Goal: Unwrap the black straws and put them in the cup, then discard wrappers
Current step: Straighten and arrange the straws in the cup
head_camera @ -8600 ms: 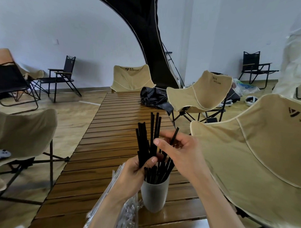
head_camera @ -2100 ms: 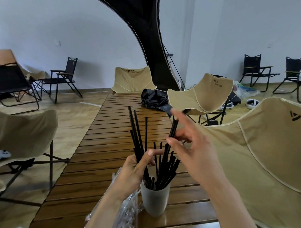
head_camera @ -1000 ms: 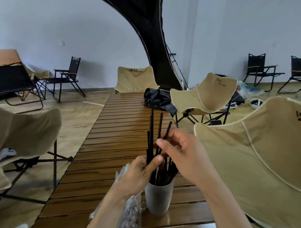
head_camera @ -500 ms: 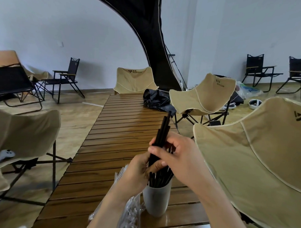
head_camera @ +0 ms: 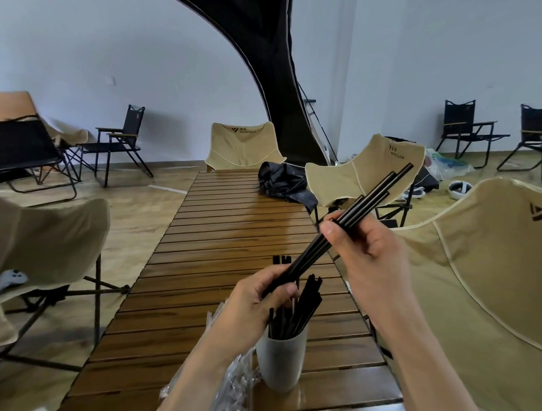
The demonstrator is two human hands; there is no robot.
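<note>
Straws, thin, black and plastic, in a bunch (head_camera: 349, 226) slant up to the right, gripped low by the left hand (head_camera: 257, 303) and higher by the right hand (head_camera: 369, 255), with their bottom ends nearest the grey round cup (head_camera: 281, 359) standing on the brown slatted wooden surface (head_camera: 219, 249).

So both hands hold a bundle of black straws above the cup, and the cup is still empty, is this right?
Not quite. In the head view the cup is not empty: black straws already stand in it. The rest is right: the left hand and the right hand hold a bundle of black straws above it.
</note>
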